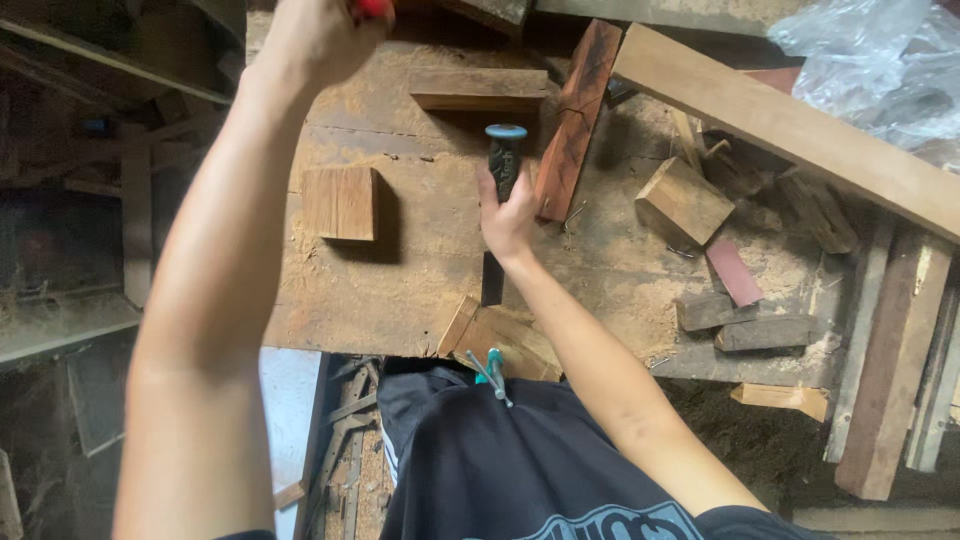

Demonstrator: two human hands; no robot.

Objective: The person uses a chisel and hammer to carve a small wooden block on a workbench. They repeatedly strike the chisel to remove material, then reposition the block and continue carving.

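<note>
right hand grips chisel upright on counter | left hand raised, clenched on red-handled tool | wood block left of chisel

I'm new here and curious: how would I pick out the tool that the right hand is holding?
Start at the sawdust-covered workbench. Near its middle the right hand grips a chisel upright, blade down on a wood piece at the front edge. Its dark handle with a blue cap stands out among bare wood blocks.

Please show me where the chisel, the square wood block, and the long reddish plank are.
chisel (505, 155): head view, on its dark handle above the right hand.
wood block (340, 203): head view, middle of its top face.
reddish plank (577, 115): head view, middle of its length.
</note>
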